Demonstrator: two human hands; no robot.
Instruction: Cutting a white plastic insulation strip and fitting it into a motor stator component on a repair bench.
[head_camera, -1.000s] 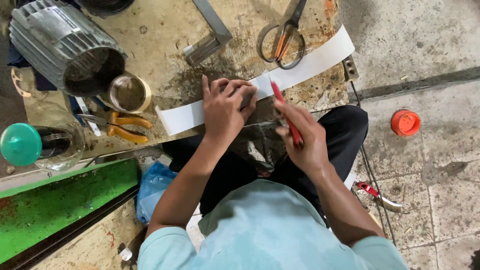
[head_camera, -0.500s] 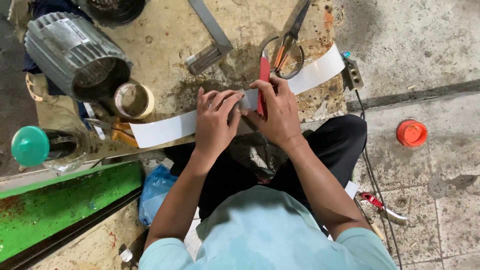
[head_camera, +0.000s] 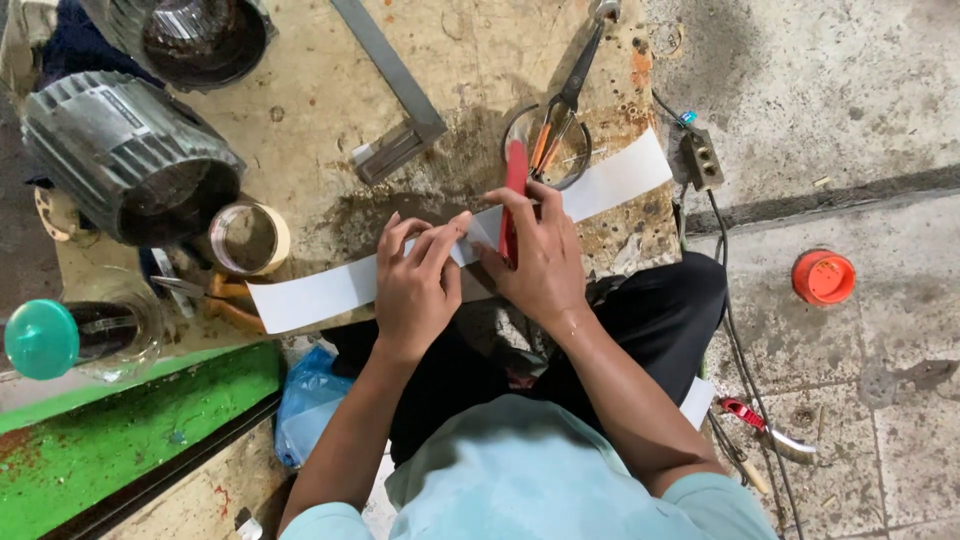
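Both hands on white paper strip (head_camera: 330, 292) slanting lower-left to upper-right: left hand (head_camera: 415, 290) spread flat, right hand (head_camera: 540, 262) pinching upright red pen (head_camera: 514, 180).

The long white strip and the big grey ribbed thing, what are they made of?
White strip: probably paper or thin card, matte, lying flat under both hands. Grey ribbed housing: looks like cast metal, dull and dusty, with cooling fins.

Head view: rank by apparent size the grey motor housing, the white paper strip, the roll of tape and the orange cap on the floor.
1. White paper strip, longest.
2. Grey motor housing, bulkier; ranking these two is unsure.
3. Roll of tape.
4. Orange cap, nearly the tape roll's size, so those two are close.
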